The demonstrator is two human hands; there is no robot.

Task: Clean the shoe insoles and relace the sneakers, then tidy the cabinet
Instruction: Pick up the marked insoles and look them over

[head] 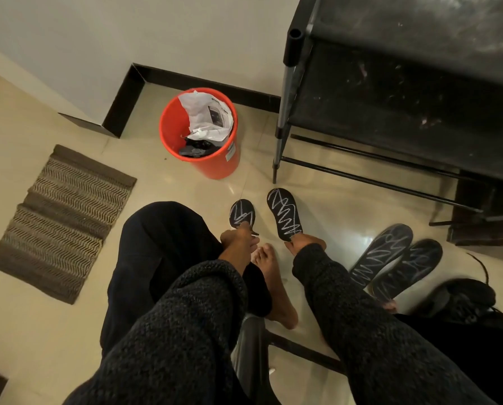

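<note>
I hold two black insoles with white zigzag lines above the floor. My left hand (238, 244) grips the heel end of the left insole (241, 213); its lower half is hidden by my fingers. My right hand (303, 244) pinches the heel end of the right insole (284, 213), which points away from me. Two more black zigzag insoles (381, 251) (409, 268) lie side by side on the floor at the right. A black sneaker (466, 299) with loose laces sits beside them, near the right edge.
A red bucket (215, 165) with white plastic and dark scraps stands by the wall. A black dusty shoe rack (390, 112) fills the upper right. A brown striped mat (60, 223) lies at the left. My bare foot (273, 285) rests on the tile floor below my hands.
</note>
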